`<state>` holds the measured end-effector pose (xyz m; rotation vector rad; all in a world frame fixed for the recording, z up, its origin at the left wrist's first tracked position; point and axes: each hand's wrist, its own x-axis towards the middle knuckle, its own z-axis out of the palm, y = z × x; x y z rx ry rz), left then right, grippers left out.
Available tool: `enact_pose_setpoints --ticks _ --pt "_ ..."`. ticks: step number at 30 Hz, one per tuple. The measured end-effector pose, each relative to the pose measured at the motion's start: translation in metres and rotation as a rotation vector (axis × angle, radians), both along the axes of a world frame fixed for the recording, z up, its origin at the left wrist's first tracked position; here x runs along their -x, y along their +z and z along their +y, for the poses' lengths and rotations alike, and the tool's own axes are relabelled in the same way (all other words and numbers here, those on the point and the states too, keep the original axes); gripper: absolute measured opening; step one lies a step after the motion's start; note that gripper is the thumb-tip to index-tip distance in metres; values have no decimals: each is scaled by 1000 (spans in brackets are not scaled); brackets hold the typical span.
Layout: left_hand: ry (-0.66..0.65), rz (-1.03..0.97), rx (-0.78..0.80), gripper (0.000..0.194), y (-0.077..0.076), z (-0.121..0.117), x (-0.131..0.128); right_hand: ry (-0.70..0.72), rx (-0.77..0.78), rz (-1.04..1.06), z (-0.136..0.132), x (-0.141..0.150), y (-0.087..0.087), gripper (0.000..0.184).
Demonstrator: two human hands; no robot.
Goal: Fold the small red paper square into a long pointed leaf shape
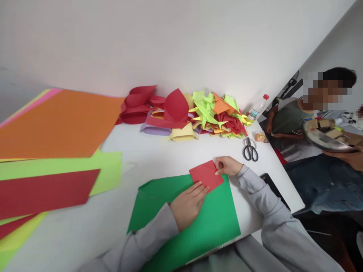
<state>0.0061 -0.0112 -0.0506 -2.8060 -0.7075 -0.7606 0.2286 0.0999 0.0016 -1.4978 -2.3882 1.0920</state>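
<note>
A small red square of paper (pixel 204 174) lies at an angle over the upper right part of a green sheet (pixel 218 215). My left hand (pixel 190 204) rests flat on the red paper's lower left side, fingers stretched out and pressing it down. At its right corner my right hand (pixel 227 166) pinches the red paper between thumb and curled fingers. Part of the red paper is hidden under both hands. Black-handled scissors (pixel 250 151) lie beyond my right hand, their blades toward the pile of folded paper shapes (pixel 218 113).
Large coloured sheets, orange (pixel 62 124) on top, cover the table's left side. Curled red paper pieces (pixel 138 104) stand by the wall. A bottle (pixel 257 108), a small packet (pixel 259 136) and a black phone (pixel 275 190) sit along the right edge. Beyond it sits another person (pixel 292 117).
</note>
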Motion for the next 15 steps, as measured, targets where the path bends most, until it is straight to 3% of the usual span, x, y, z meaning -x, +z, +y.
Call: enact_pose_setpoints --ticks 15 --pt "-22 26 143 39 0 -4 9 25 124 2 16 -7 -2 20"
